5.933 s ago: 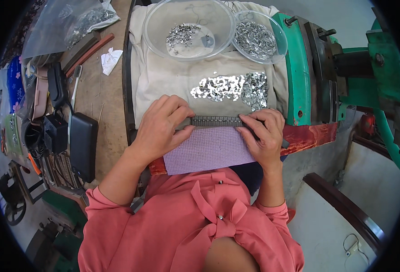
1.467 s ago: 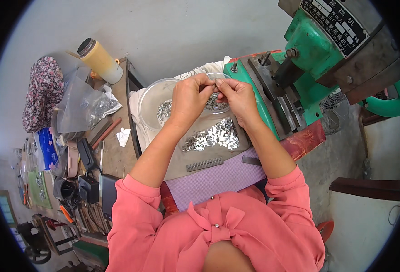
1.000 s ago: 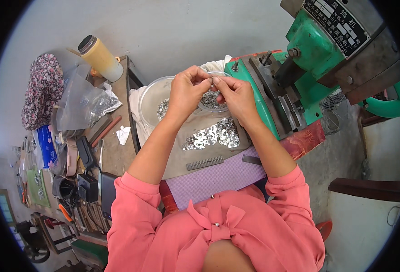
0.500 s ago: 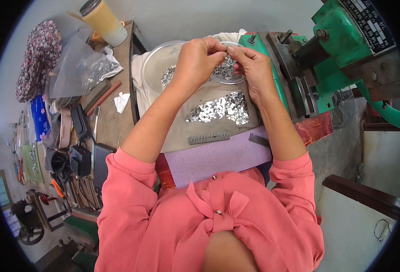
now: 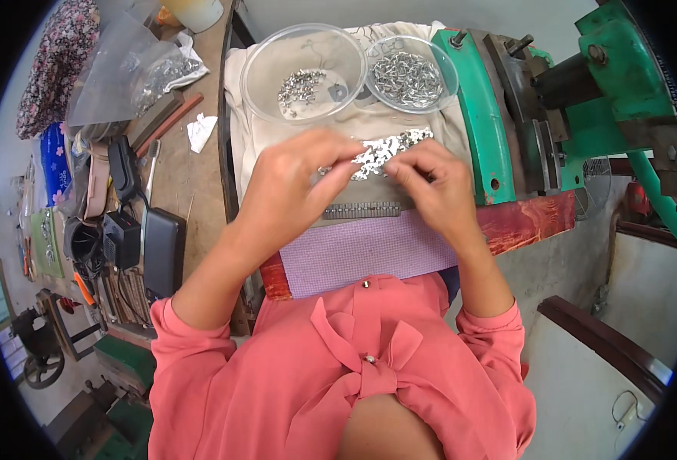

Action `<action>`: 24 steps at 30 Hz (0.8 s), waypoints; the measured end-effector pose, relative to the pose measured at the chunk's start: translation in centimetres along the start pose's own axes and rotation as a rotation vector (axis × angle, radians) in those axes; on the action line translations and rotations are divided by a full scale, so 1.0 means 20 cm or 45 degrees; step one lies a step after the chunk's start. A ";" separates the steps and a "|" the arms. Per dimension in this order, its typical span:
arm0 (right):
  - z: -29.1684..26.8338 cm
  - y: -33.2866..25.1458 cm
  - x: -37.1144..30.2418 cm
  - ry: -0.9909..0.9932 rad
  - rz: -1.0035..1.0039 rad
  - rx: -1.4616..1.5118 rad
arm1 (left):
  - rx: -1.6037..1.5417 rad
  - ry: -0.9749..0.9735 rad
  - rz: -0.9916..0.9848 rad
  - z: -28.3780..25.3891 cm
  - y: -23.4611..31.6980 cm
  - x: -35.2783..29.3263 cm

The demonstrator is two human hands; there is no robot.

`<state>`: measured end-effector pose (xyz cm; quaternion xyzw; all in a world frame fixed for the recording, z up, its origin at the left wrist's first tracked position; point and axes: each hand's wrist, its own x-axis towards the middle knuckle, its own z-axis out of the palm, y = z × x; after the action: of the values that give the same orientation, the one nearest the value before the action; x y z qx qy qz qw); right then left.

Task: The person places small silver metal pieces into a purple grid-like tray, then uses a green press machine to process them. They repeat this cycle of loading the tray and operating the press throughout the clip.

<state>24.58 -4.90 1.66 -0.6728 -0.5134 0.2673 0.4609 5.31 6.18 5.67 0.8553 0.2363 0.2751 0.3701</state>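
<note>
My left hand (image 5: pixel 296 172), slightly blurred, hovers at the left end of a pile of small shiny metal pieces (image 5: pixel 380 156). Its thumb and forefinger are apart, and I see nothing held between them. At the pile's right side my right hand (image 5: pixel 442 188) has thumb and fingertips pinched together; whatever they hold is too small or hidden. Just in front of the pile lies a grey ridged metal strip (image 5: pixel 361 210). Behind it stand a large clear tub (image 5: pixel 248 80) with some small metal parts and a smaller clear tub (image 5: pixel 453 83) full of slender metal parts.
A green machine (image 5: pixel 488 146) with a dark steel bed rises on the right. Purple mesh cloth (image 5: pixel 354 249) covers the near edge. On the left bench (image 5: pixel 189 172) are a black case (image 5: pixel 164 253), a plastic bag (image 5: pixel 112 92), reddish bars (image 5: pixel 169 126) and a white scrap (image 5: pixel 200 132).
Both hands have come down from above the smaller tub to the metal pile and moved apart. The view has shifted, and both tubs now show fully.
</note>
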 end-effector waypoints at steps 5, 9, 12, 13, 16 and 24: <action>0.10 0.10 -0.09 0.033 -0.357 -0.421 | 0.094 -0.116 -0.077 0.06 -0.08 -0.25; 0.10 0.10 -0.09 0.012 -0.415 -0.505 | 0.291 -0.134 0.104 0.16 -0.06 -0.30; 0.09 0.09 -0.07 0.031 -0.402 -0.479 | 0.403 -0.145 0.222 0.22 -0.07 -0.30; 0.09 0.09 -0.07 0.039 -0.387 -0.460 | 0.424 -0.153 0.237 0.23 -0.07 -0.30; 0.07 0.10 -0.07 0.047 -0.373 -0.504 | 0.475 -0.178 0.266 0.25 -0.08 -0.30; 0.08 0.12 -0.08 0.061 -0.396 -0.463 | 0.316 -0.091 0.133 0.25 -0.08 -0.31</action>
<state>23.75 -5.91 -1.27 -0.6636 -0.6396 0.0801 0.3796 3.75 0.92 -0.33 0.9149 0.2102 0.2321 0.2548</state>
